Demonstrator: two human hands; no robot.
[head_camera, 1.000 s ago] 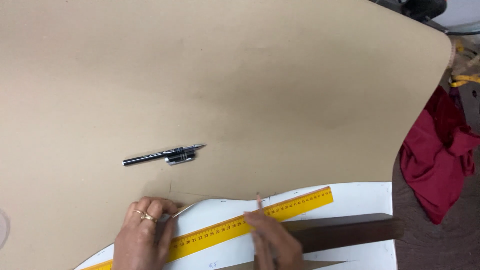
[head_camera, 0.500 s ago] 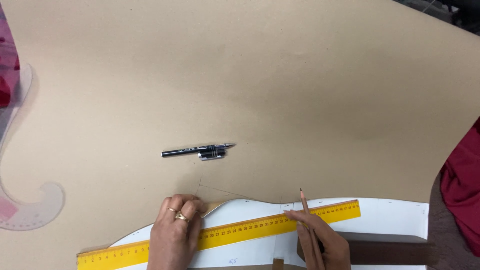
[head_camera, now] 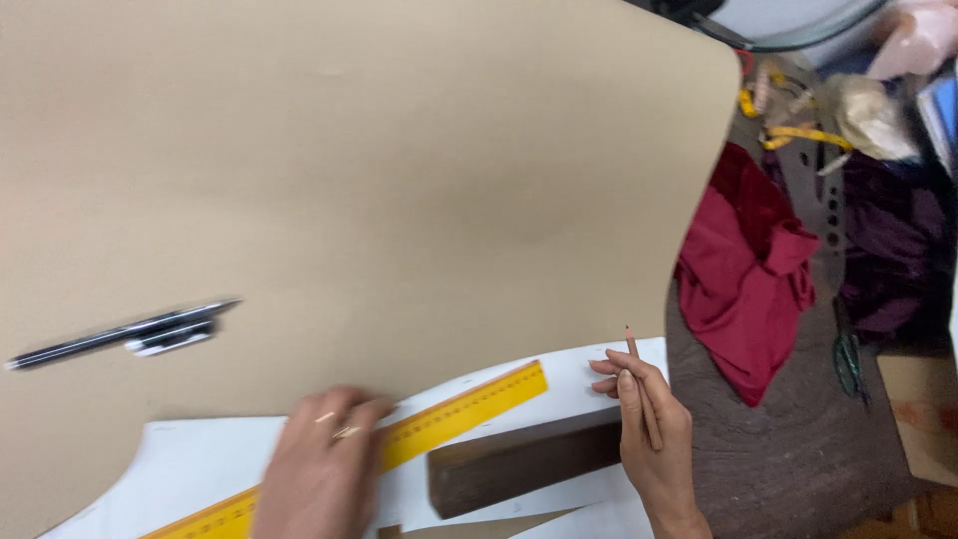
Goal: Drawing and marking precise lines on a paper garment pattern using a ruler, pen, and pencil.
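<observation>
Tan paper point(head_camera: 399, 180), pen point(head_camera: 125, 336), red cloth point(head_camera: 748, 279)

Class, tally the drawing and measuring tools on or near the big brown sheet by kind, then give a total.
Black pen: 1
Pencil, in the right hand: 1
Yellow ruler, under the left hand: 1
Total: 3

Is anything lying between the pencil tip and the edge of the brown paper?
Nothing visible does. The right hand holds the pencil tip-up over the white sheet, with only bare white sheet before the brown paper.
</observation>
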